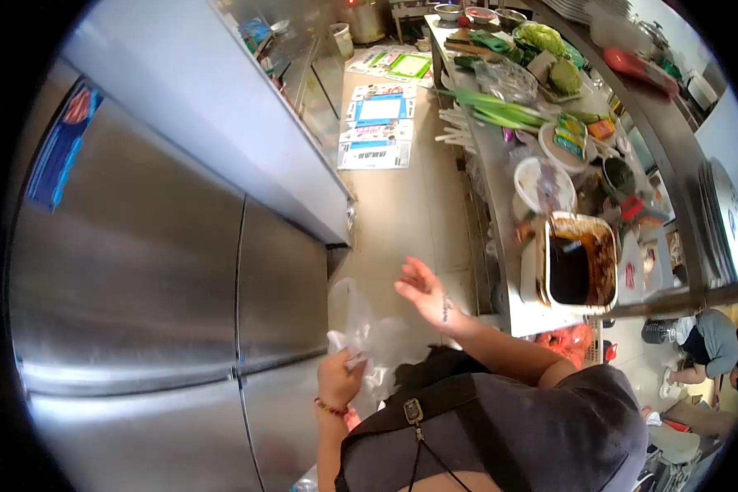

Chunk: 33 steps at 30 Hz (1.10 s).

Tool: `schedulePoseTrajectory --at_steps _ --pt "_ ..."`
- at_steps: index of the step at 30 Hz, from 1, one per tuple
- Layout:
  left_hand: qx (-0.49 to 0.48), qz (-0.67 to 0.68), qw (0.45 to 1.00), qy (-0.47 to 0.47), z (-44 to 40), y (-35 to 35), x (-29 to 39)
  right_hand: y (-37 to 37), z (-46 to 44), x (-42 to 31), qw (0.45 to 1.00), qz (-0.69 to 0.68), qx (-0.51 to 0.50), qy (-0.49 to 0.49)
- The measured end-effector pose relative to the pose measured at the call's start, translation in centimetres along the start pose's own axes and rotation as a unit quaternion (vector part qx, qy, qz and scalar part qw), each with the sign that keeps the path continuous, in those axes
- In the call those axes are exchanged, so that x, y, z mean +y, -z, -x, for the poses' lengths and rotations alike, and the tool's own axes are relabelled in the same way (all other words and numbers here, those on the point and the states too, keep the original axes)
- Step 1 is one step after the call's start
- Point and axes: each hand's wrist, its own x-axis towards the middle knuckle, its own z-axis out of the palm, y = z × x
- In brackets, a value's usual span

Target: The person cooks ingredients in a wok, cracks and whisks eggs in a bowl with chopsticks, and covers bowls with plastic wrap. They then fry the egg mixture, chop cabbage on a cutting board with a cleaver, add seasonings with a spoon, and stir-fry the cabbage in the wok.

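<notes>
My left hand (339, 379) is closed around a clear plastic bag (377, 348), low in the middle of the head view. The bag is crumpled and its top stands up above my fist; what it contains, if anything, I cannot make out. A beaded bracelet circles the left wrist. To the right of the bag, my right hand (421, 287) is held out over the floor with fingers spread and nothing in them. It is apart from the bag.
Steel fridge doors (139, 271) stand on the left. A steel counter (500, 193) on the right bears a container of dark sauce (570, 271), green onions (500, 108) and cabbages (541, 37). Flattened cartons (377, 123) lie on the floor. Another person (717, 348) is at far right.
</notes>
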Motion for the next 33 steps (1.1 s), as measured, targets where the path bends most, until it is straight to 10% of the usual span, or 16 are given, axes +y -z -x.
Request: schedulePoseTrajectory --at_steps 7,11,22,33 --pt "-0.031 0.068 0.996 0.057 -20.5 4.5 -8.8 -1.1 -21.6 -5.4 0.992 0.039 0.076 0.089" --pt "-0.039 0.047 0.989 -0.134 -39.4 5.3 -9.5 3.0 -30.5 -9.5 0.981 0.003 0.193 0.015" --pt "-0.117 0.177 0.943 -0.257 -85.8 1.7 -0.6 15.4 -53.4 -21.4 0.913 -0.118 0.377 0.099" --pt "0.15 0.023 0.981 -0.124 -110.6 5.9 -11.8 8.8 -101.2 -44.7 0.986 0.072 0.023 0.146"
